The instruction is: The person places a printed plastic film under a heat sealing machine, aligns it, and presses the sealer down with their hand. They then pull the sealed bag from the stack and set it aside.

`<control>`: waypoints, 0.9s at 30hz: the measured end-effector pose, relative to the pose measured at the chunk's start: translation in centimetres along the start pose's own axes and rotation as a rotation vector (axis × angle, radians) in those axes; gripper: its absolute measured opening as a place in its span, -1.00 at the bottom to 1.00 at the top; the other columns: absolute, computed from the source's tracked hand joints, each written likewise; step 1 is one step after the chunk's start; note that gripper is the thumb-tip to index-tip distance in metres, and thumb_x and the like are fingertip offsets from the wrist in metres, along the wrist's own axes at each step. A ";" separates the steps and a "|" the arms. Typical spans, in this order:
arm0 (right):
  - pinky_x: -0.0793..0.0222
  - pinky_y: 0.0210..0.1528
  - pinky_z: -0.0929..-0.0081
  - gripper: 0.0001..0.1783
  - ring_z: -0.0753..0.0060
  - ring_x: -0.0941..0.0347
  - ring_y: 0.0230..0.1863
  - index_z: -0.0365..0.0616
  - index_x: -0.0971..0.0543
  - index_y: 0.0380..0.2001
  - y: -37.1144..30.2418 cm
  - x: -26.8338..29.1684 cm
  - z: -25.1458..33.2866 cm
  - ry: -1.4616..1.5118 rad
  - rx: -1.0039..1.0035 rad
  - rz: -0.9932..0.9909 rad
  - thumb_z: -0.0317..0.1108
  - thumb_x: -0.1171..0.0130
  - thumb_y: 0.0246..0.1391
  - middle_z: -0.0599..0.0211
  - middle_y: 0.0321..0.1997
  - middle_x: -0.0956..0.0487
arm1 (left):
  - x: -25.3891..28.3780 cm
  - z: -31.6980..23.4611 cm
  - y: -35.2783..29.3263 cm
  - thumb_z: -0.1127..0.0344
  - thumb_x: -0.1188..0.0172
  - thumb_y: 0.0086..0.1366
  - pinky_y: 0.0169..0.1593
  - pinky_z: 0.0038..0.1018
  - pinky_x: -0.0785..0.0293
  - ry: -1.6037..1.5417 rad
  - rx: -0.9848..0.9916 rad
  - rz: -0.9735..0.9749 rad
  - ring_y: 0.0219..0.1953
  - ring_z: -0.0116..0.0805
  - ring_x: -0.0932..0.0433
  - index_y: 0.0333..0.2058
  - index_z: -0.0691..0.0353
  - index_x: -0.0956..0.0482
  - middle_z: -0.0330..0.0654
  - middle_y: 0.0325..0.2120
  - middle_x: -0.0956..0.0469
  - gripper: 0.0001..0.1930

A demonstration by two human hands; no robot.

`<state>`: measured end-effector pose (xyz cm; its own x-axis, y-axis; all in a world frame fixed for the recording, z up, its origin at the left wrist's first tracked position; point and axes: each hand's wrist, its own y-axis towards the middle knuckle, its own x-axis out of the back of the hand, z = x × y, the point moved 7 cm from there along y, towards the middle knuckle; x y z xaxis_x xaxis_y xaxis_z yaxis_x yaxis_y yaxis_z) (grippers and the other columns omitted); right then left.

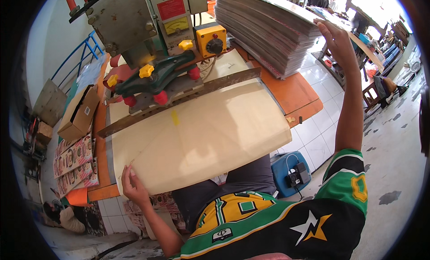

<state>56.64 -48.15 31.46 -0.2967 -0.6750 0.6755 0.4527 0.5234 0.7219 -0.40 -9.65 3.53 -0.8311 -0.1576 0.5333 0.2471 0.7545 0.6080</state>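
Note:
A large beige sheet (201, 139) covers the machine's bed, its near edge hanging toward my lap. My left hand (134, 187) rests at the sheet's near left corner, fingers loosely extended and touching it. Far to the right, my raised right hand (335, 38) has its fingertips and thumb closed on the near upper corner of a tall stack of thin sheets (268, 31). Over the beige sheet runs a long metal bar (183, 101). Behind the bar sits a dark green clamp (156, 78) with yellow knobs and red feet.
The machine head (121, 29) rises at the back, beside a yellow control box (210, 40) with a black dial. Left are a cardboard box (79, 112) and printed sheets (76, 164). A blue container (291, 172) with a plugged adapter stands by my knee. People work in the far right background.

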 end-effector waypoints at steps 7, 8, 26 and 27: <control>-0.56 -0.31 0.39 -0.72 0.39 -0.64 -0.51 -0.20 -0.64 -0.11 0.9 1.0 0.4 -0.054 0.102 0.045 -0.21 -0.13 0.33 0.17 -0.28 -0.69 | -0.1 -0.1 0.0 0.32 -0.08 0.49 0.20 -0.20 -0.47 -0.003 0.001 0.002 0.10 0.00 -0.61 -0.02 0.33 -0.68 0.04 0.03 -0.66 -0.73; -0.56 -0.22 0.36 -0.73 0.31 -0.66 -0.41 -0.22 -0.64 -0.13 1.0 1.1 0.5 -0.068 0.082 0.054 -0.23 -0.16 0.32 0.12 -0.27 -0.71 | 0.0 -0.2 0.0 0.32 -0.08 0.49 0.19 -0.20 -0.47 -0.002 0.003 0.001 0.10 -0.01 -0.61 -0.02 0.33 -0.68 0.04 0.02 -0.66 -0.73; -0.50 -0.26 0.04 -0.88 -0.09 -0.63 -0.39 -0.22 -0.50 -0.27 2.7 -0.1 3.0 -0.397 0.027 0.179 -0.44 -0.17 0.14 -0.02 -0.51 -0.60 | -0.1 0.2 -0.2 0.39 -0.07 0.48 0.16 -0.22 -0.50 -0.024 -0.002 -0.010 0.05 -0.04 -0.64 -0.06 0.39 -0.67 0.00 -0.06 -0.69 -0.75; -0.51 -0.27 0.03 -0.88 -0.09 -0.63 -0.38 -0.21 -0.50 -0.26 2.8 -0.4 3.1 -0.497 0.072 0.160 -0.44 -0.16 0.14 -0.01 -0.51 -0.60 | -0.1 0.1 -0.2 0.39 -0.08 0.48 0.16 -0.22 -0.50 -0.025 -0.009 -0.012 0.05 -0.04 -0.64 -0.06 0.39 -0.67 0.00 -0.07 -0.69 -0.75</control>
<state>55.40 -44.82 33.64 -0.5995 -0.2647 0.7554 0.4714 0.6460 0.6004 -0.40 -9.67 3.29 -0.8459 -0.1505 0.5116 0.2415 0.7471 0.6192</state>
